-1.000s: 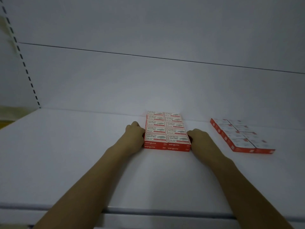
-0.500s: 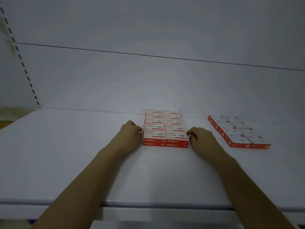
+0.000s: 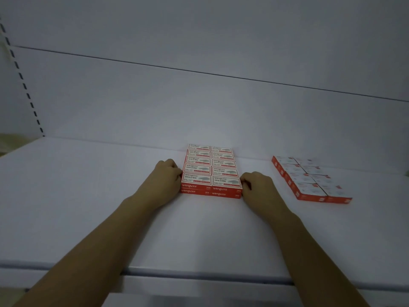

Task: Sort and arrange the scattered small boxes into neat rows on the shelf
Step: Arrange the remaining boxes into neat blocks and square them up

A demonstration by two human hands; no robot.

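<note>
A block of small red and white staple boxes (image 3: 211, 171) lies on the white shelf (image 3: 88, 207), two columns wide, several rows deep and two layers high, reaching to the back wall. My left hand (image 3: 163, 185) has its fingers curled and presses against the block's left side near the front. My right hand (image 3: 259, 187), also curled, touches the block's front right corner with its fingertips. Neither hand wraps round a box. A second flat group of similar boxes (image 3: 309, 180) lies to the right, slightly skewed.
The shelf's front edge (image 3: 199, 275) runs across below my forearms. A white back panel (image 3: 199, 107) rises behind the boxes, and a slotted upright (image 3: 24, 85) stands at the far left. Bare shelf surface stretches left of the block and between the two groups.
My left hand has closed the small gap to the block's left side. My right hand stays at the front right corner. The view has shifted slightly, and the boxes keep their places.
</note>
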